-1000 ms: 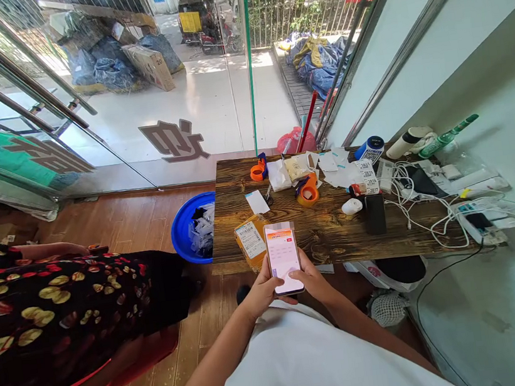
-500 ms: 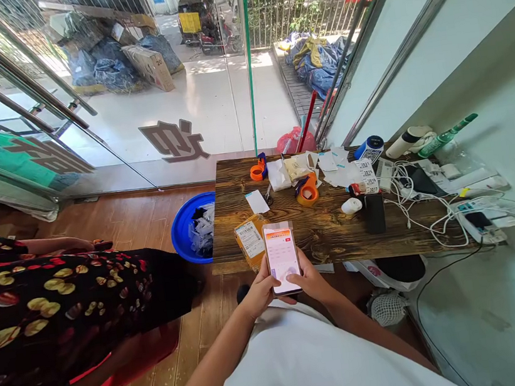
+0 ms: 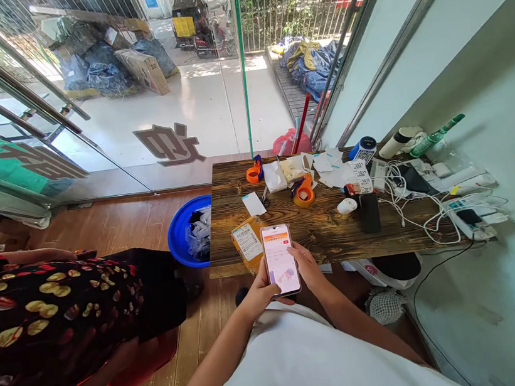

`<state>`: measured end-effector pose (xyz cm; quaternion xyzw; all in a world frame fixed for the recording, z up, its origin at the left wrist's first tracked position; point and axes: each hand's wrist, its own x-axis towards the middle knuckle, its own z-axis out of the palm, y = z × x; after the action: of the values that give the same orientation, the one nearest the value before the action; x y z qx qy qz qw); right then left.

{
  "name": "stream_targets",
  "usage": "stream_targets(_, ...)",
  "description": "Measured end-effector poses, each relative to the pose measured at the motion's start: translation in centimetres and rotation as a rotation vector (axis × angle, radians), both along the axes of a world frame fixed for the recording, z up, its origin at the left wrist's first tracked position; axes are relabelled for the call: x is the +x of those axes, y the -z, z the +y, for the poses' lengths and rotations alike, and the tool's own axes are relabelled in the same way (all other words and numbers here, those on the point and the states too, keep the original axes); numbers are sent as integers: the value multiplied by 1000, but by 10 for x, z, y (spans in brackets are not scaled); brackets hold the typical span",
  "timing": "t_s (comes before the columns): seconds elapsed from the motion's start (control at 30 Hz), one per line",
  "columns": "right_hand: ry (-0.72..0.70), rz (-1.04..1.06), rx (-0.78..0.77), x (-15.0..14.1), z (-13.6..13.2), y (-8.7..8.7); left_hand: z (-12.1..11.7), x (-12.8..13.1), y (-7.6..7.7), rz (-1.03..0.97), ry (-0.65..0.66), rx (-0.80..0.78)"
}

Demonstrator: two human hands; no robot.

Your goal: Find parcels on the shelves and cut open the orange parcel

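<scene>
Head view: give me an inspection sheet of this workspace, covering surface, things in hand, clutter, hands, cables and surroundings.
Surface: dark wooden table with visible grain.
Things in hand: phone, screen lit and facing up; its text is too small to read.
Clutter: labelled yellow package at the near edge; two orange tape rolls, papers, white roll.
Hands: left hand holds the phone's lower left; right hand is at its right side, whether gripping cannot be told.
Cables: white cables tangled at the table's right; black cord hanging below.
Surroundings: blue tub beside the table; another person at left; glass front beyond.
</scene>
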<state>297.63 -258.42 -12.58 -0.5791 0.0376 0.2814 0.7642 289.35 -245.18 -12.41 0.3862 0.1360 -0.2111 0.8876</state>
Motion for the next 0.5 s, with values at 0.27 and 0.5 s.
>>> stream_targets(0.27,55,-140,-88,0,2,-5,-1,0,-2,23,-17,-79)
stream_targets(0.5,18,-820,-415,-26,-21,-10,2,-1,1,7,-53,-116)
